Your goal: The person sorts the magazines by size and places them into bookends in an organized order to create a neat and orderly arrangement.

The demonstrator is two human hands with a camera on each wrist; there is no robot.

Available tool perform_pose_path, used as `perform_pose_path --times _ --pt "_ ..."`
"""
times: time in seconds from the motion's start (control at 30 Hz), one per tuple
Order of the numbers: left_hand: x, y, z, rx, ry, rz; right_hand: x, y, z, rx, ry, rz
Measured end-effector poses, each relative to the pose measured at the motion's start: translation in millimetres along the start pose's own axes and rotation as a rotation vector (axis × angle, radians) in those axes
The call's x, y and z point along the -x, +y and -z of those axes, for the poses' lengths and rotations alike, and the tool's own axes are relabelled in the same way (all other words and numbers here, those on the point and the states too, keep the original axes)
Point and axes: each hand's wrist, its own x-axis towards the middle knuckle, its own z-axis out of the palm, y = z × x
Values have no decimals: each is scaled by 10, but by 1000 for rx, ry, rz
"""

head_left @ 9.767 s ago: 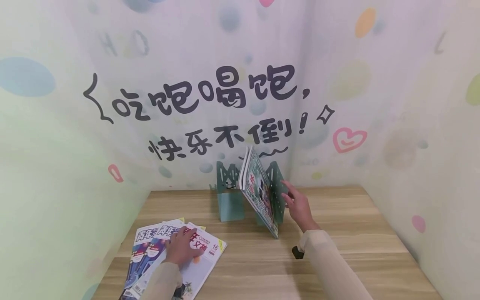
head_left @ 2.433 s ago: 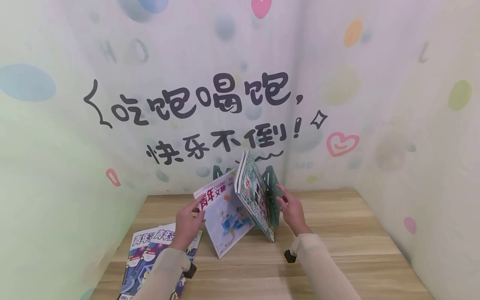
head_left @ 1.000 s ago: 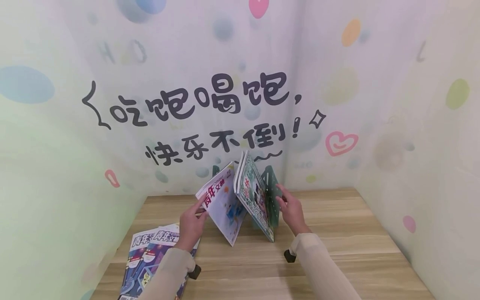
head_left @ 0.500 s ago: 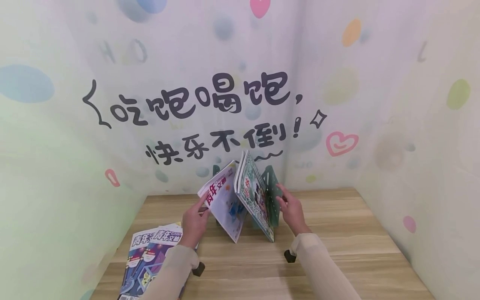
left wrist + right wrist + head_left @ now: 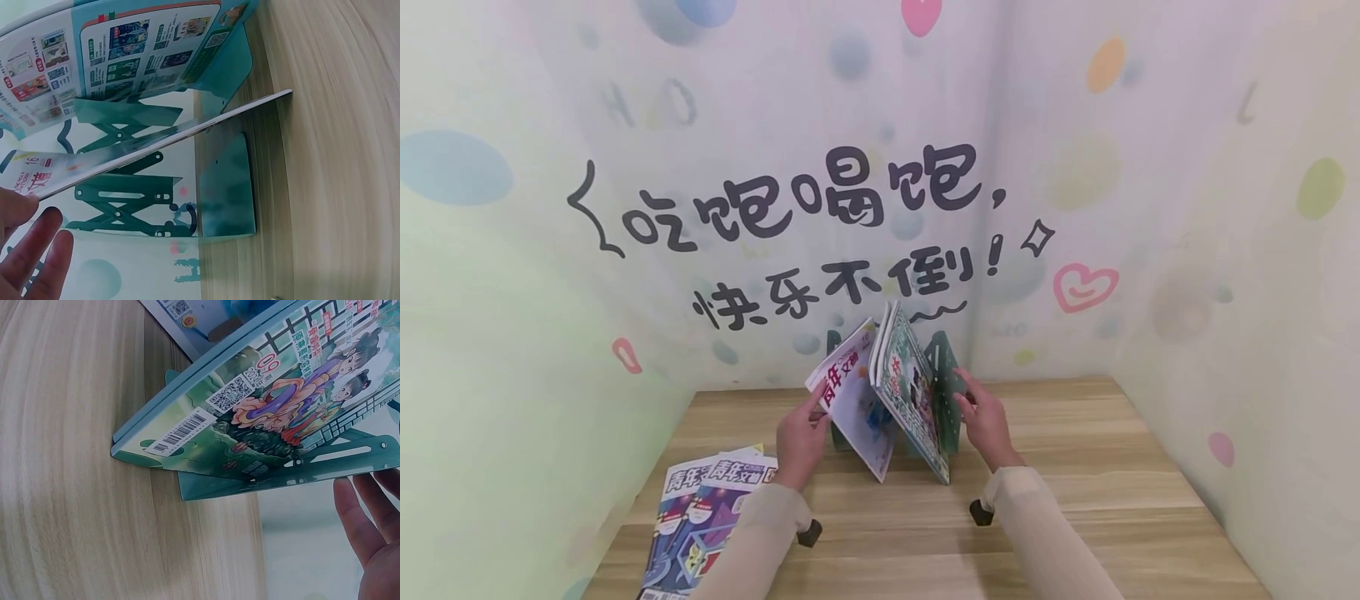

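My left hand (image 5: 800,446) pinches the left edge of a white magazine (image 5: 856,417) with red lettering. The magazine stands tilted inside the green expandable bookend (image 5: 951,408), left of several upright magazines (image 5: 910,392) with a green illustrated front cover. In the left wrist view its thin edge (image 5: 181,134) crosses between the bookend's side panel (image 5: 228,194) and the standing magazines' printed back cover (image 5: 144,56). My right hand (image 5: 988,425) touches the bookend's right panel from outside; in the right wrist view its extended fingertips (image 5: 344,487) meet that panel.
A fanned pile of blue and purple magazines (image 5: 700,517) lies flat at the front left of the wooden table (image 5: 1075,500), partly behind my left sleeve (image 5: 752,542). Behind the table rises a printed wall (image 5: 880,108); side walls flank it.
My left hand has lifted the white magazine off the pile, carried it to the bookend, and lately shifted it right, closer to the standing magazines. The right hand stays at the bookend.
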Motion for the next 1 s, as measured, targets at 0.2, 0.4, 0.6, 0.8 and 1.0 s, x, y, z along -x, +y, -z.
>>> perform_pose_path --times 0.2,0.4,0.6,0.8,1.0 --pt "-2 53 -71 -25 -4 33 0 10 8 -7 4 3" --pt "4 98 -126 -32 16 14 2 9 4 -10 7 4" --pt "2 115 -186 -55 42 7 -4 9 -3 -5 3 10" --pt "-9 159 -225 -54 46 8 -7 3 2 8 17 18" --pt "-28 198 -259 -66 30 63 -16 20 -11 3 5 9"
